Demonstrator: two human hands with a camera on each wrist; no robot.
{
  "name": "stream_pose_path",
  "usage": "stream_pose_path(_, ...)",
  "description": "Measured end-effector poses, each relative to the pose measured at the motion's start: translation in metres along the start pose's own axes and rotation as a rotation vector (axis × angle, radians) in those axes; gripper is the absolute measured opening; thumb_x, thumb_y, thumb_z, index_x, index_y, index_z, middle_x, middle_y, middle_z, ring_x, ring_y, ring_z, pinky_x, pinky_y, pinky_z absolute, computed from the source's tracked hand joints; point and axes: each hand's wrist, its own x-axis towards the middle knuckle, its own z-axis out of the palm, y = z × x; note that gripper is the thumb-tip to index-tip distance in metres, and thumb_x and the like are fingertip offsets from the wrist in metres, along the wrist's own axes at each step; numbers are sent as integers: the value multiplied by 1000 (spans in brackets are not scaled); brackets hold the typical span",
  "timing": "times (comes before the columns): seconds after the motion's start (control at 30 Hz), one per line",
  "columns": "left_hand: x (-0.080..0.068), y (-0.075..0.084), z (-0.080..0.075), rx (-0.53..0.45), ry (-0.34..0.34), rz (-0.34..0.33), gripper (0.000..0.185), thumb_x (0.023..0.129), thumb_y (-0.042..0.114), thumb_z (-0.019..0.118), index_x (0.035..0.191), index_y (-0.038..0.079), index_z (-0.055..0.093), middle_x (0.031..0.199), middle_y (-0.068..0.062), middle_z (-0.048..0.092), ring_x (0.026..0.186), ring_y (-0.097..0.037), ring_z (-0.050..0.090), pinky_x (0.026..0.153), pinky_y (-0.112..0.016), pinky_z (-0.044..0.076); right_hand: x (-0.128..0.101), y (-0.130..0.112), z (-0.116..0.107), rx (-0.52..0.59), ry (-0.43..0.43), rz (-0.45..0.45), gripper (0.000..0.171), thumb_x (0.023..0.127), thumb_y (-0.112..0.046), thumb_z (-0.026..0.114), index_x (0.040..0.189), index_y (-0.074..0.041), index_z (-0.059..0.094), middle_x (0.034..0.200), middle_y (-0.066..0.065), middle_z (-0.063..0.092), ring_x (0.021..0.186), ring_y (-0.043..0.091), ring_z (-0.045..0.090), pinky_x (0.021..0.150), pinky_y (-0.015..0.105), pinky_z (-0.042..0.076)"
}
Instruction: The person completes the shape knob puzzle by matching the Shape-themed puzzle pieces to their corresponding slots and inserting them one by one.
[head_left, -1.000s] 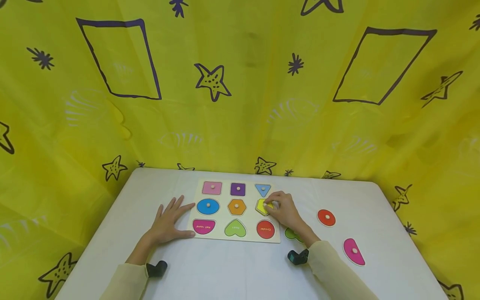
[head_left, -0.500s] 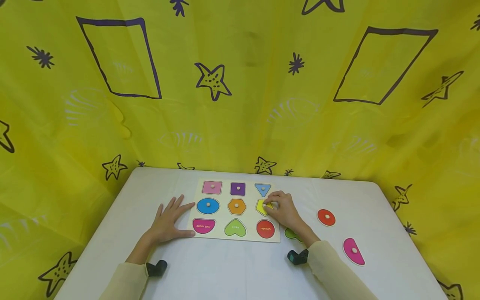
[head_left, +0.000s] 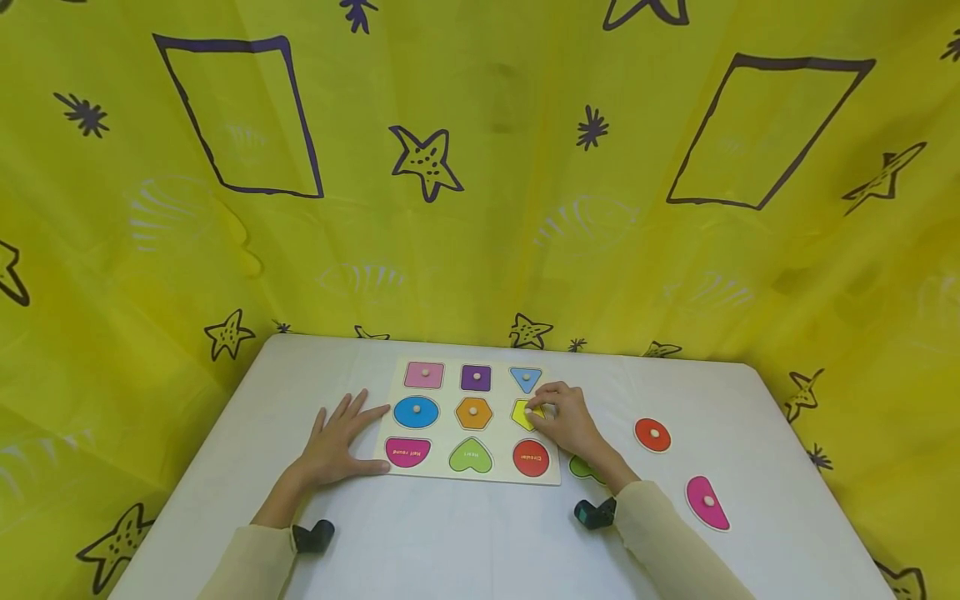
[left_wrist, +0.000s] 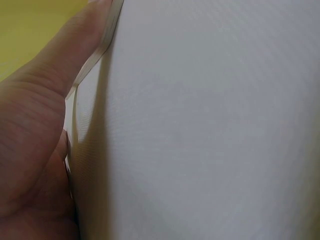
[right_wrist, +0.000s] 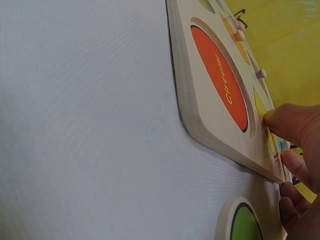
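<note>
A cream wooden peg puzzle board [head_left: 447, 427] lies on the table. My right hand [head_left: 568, 422] pinches the knob of the yellow pentagon piece [head_left: 519, 416], which sits in its recess at the board's right side; the fingers partly cover it. The right wrist view shows the thumb on the yellow piece [right_wrist: 260, 106]. At the board's left edge, my left hand [head_left: 335, 448] lies with fingers spread, thumb and index finger touching the edge. Recesses marked Half round [head_left: 408, 452], Heart [head_left: 471, 456] and Circular [head_left: 531, 458] hold no pieces.
Right of the board lie a red circle piece [head_left: 653, 435] and a magenta half-round piece [head_left: 708, 502]. A green heart piece [head_left: 582, 469] is partly hidden beneath the right forearm. Several knobbed pieces, including a blue oval [head_left: 405, 412], sit in the board. A yellow curtain [head_left: 480, 250] hangs behind.
The yellow pentagon, slightly raised and off its recess a second ago, has settled down into it under my right hand's fingers. My left hand has stayed in place.
</note>
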Motion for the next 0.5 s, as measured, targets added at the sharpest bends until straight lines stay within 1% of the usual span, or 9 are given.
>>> stream_pose_path(0.3, 0, 2, -1, -3, -5, -4, 96, 73, 59, 84, 154, 21, 50, 166, -23, 25, 152, -52, 12, 115, -77, -3, 0, -1, 0, -3, -7, 14, 9, 89, -15, 81, 98, -13, 81, 125, 11, 62, 119, 34, 45, 95, 47, 44)
stream_pose_path(0.5, 0, 0, 0, 3, -4, -4, 96, 73, 60, 84, 154, 23, 49, 167, -22, 24, 152, -52, 11, 115, -77, -3, -1, -2, 0, 1, -4, 2, 9, 89, -14, 81, 97, -11, 81, 124, 11, 62, 118, 34, 45, 93, 47, 43)
